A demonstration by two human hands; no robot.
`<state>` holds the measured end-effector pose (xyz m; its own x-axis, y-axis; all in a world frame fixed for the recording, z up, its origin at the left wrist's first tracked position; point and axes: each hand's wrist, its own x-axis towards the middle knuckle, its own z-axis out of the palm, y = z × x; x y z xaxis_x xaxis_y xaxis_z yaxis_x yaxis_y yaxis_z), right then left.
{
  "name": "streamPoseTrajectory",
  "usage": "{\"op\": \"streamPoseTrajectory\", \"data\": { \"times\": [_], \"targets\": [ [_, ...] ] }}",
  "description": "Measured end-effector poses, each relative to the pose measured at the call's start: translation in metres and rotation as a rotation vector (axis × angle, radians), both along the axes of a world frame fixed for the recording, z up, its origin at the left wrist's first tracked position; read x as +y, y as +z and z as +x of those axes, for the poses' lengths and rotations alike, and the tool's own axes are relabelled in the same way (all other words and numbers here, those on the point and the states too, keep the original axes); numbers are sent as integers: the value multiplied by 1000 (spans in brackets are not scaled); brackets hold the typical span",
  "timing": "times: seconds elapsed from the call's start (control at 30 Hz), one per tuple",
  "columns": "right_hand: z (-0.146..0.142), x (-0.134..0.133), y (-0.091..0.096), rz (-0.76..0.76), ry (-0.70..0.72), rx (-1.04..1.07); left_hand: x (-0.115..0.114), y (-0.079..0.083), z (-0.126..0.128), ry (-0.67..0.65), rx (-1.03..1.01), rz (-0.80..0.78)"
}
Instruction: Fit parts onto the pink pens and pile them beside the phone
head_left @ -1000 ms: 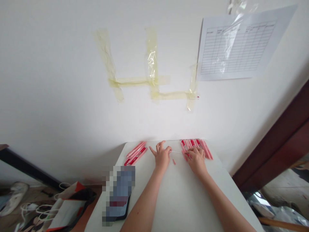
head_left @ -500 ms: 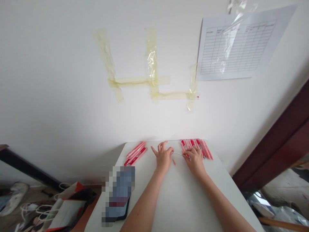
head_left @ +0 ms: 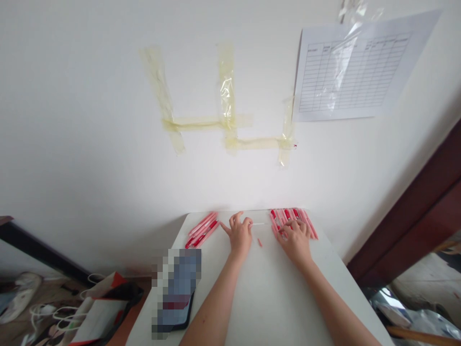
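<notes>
Two bare hands are seen at the far edge of a white table (head_left: 273, 298), close to the wall (head_left: 90, 120). A thin white rod (head_left: 260, 224) is pinched at one end by the curled fingertips of the left hand (head_left: 239, 235), and it is held level, just above the tabletop, pointing toward the right hand (head_left: 296, 237). The right hand is laid palm down on the near end of a row of red pens (head_left: 292, 218), which are lined up side by side against the wall. Whether any pen is gripped cannot be told, since the fingers cover that end. A small red piece (head_left: 260, 242) is left lying alone on the table between the two hands, touching neither.

A smaller bunch of red pens (head_left: 202, 229) is set aslant to the left of the left hand, apart from it. A phone (head_left: 176, 290) is placed at the table's near left edge, well away from both hands, and its surface is blurred out. Yellowed tape strips (head_left: 226, 96) are stuck to the wall above, and a printed sheet (head_left: 353, 72) with a ruled grid is fixed to the upper right under a clear film. Bags (head_left: 97, 307) and cables are seen on the floor to the left. A dark brown door frame (head_left: 414, 221) is seen to the right of the table.
</notes>
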<state>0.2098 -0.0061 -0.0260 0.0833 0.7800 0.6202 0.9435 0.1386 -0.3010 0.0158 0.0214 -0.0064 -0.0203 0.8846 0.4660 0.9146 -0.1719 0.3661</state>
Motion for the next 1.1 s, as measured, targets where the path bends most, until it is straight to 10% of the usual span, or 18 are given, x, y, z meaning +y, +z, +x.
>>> {"op": "streamPoseTrajectory", "data": {
  "times": [1.1],
  "targets": [
    [5, 3, -5, 66, -18, 2, 5, -5, -7, 37, -28, 58]
  ]
}}
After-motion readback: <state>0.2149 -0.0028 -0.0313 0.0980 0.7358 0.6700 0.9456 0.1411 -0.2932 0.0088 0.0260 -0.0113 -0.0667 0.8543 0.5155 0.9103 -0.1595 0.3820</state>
